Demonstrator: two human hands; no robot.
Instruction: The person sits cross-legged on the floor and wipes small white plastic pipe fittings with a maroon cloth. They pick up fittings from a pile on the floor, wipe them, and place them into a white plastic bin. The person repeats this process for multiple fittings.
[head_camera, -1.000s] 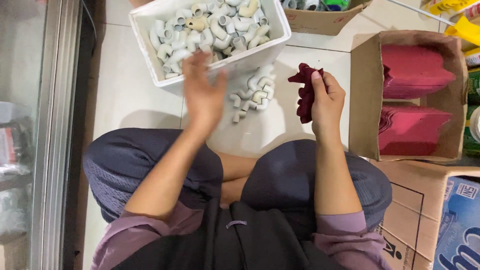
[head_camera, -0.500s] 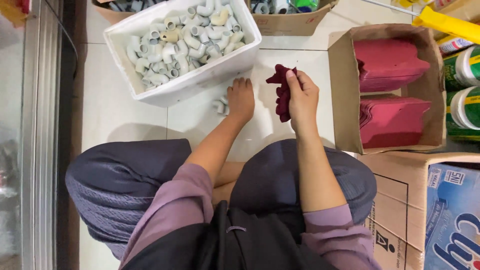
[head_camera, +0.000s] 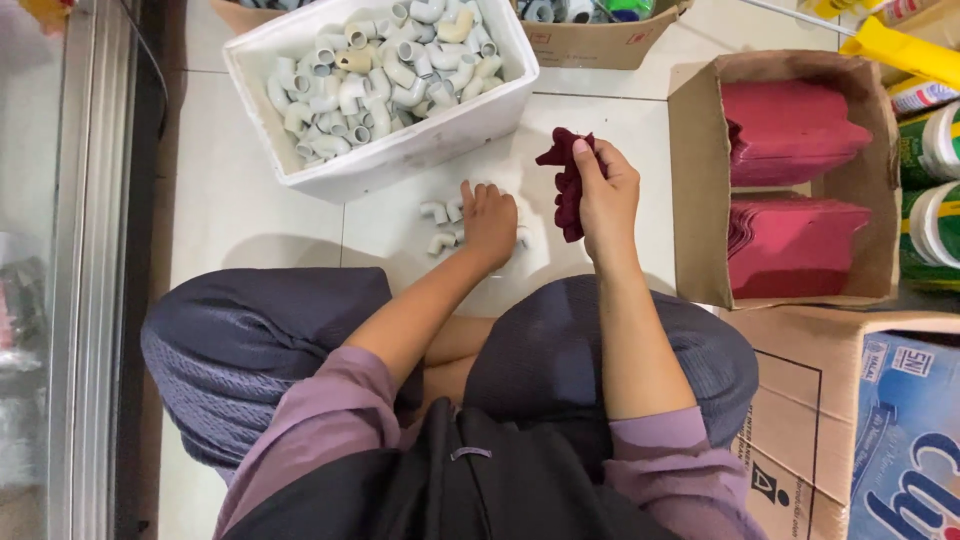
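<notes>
Maroon cloth (head_camera: 567, 190) upright in right hand (head_camera: 610, 195)

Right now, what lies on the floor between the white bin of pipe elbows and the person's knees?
In the head view, a few loose white pipe elbows lie on the tile there, with the left hand resting on them, below the white bin.

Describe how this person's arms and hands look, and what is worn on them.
Both forearms are bare, with mauve-purple sleeves pushed up to about the elbows. The left hand and right hand wear no gloves; no rings, watch or bracelets show. Fingernails look short and unpainted, as far as the view tells.
</notes>
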